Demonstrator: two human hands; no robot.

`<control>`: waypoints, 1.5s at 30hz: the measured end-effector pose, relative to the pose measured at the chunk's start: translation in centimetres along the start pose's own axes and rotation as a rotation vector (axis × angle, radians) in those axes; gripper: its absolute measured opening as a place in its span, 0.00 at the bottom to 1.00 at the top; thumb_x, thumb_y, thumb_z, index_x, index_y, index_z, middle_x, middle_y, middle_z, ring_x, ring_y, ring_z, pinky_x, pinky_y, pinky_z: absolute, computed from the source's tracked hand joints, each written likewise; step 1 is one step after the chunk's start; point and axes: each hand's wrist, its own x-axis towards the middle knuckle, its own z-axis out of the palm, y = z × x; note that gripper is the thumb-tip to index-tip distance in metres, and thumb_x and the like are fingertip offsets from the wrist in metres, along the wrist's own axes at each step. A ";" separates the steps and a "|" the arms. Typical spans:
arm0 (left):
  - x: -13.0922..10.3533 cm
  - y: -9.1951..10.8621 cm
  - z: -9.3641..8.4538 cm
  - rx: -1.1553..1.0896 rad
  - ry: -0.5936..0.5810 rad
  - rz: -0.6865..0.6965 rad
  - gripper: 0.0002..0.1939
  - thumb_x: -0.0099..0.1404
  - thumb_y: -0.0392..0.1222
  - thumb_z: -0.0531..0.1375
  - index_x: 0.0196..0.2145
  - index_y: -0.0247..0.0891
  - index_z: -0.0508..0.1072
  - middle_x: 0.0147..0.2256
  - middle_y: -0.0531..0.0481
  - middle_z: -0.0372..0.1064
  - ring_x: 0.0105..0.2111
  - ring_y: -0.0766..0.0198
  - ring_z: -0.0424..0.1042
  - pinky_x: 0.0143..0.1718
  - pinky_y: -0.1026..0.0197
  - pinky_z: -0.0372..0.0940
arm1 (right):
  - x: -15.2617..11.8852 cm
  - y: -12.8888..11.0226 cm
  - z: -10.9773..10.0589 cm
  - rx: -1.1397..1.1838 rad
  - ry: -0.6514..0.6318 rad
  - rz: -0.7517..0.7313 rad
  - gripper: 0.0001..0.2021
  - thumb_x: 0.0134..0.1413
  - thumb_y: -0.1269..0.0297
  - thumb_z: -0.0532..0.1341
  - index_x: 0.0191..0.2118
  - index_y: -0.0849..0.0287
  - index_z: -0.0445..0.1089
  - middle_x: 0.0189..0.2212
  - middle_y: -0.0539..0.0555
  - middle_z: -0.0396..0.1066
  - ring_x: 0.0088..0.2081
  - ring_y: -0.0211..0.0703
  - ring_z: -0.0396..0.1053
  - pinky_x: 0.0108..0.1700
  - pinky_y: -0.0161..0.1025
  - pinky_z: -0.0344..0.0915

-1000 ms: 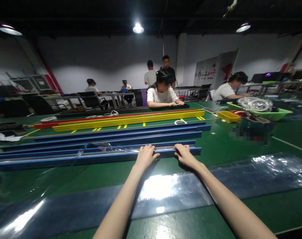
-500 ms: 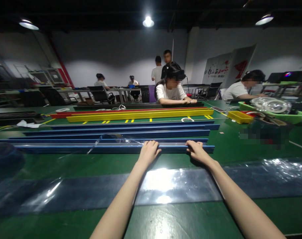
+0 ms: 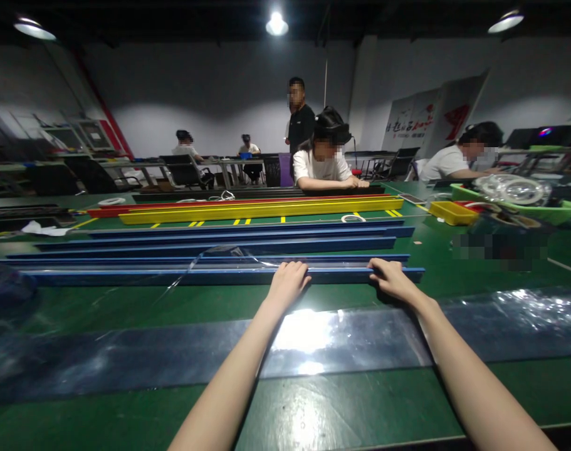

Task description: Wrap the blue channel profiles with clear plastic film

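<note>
Both hands are on the nearest long blue channel, which lies across the green table. My left hand curls its fingers over the channel near the middle of the view. Farther right, my right hand grips the same channel by its edge, a short way from its right end. Clear plastic film lies over the channel's left part. More blue channels lie parallel behind it. A wide strip of clear film stretches across the table beneath my forearms.
Yellow and red strips lie farther back. A yellow tray and a green basket with coiled clear tubing stand at the right. A person leans over the table's far side; others are behind.
The held blue channel has shifted to the right, with my right hand moving right and my left hand slightly right. The standing person in black has moved left.
</note>
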 end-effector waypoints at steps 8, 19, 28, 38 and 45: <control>0.2 0.5 -0.7 -0.022 -0.083 -0.058 0.09 0.67 0.44 0.50 0.39 0.38 0.66 0.38 0.47 0.69 0.41 0.58 0.66 0.40 0.57 0.55 | -0.1 -0.1 0.1 -0.007 -0.008 -0.002 0.07 0.47 0.71 0.51 0.33 0.57 0.63 0.33 0.55 0.71 0.38 0.48 0.67 0.42 0.44 0.52; 0.5 0.4 -0.9 -0.022 -0.149 -0.068 0.11 0.67 0.45 0.48 0.39 0.38 0.66 0.40 0.46 0.69 0.42 0.57 0.66 0.41 0.57 0.56 | -0.3 -0.1 0.4 -0.033 0.012 -0.006 0.08 0.48 0.71 0.50 0.34 0.58 0.63 0.35 0.56 0.71 0.39 0.48 0.66 0.41 0.42 0.49; 0.7 0.6 -0.7 -0.026 -0.149 -0.103 0.10 0.66 0.44 0.49 0.38 0.38 0.67 0.39 0.45 0.71 0.41 0.56 0.68 0.40 0.56 0.57 | -0.6 -0.6 0.6 -0.096 0.063 -0.020 0.08 0.48 0.72 0.50 0.34 0.57 0.62 0.35 0.56 0.71 0.40 0.47 0.65 0.40 0.41 0.47; 0.7 0.8 -0.5 -0.042 -0.135 -0.152 0.09 0.66 0.43 0.49 0.36 0.38 0.67 0.38 0.45 0.71 0.41 0.56 0.67 0.40 0.55 0.57 | -0.6 -0.8 0.8 -0.154 0.098 -0.019 0.09 0.48 0.73 0.50 0.35 0.57 0.63 0.35 0.57 0.71 0.39 0.48 0.64 0.41 0.44 0.46; 0.8 0.9 -0.3 -0.030 -0.106 -0.140 0.09 0.66 0.42 0.49 0.35 0.38 0.66 0.37 0.45 0.70 0.40 0.56 0.68 0.39 0.55 0.57 | -0.5 -1.0 0.9 -0.177 0.076 0.017 0.08 0.47 0.73 0.50 0.34 0.57 0.62 0.34 0.55 0.71 0.39 0.48 0.64 0.40 0.43 0.44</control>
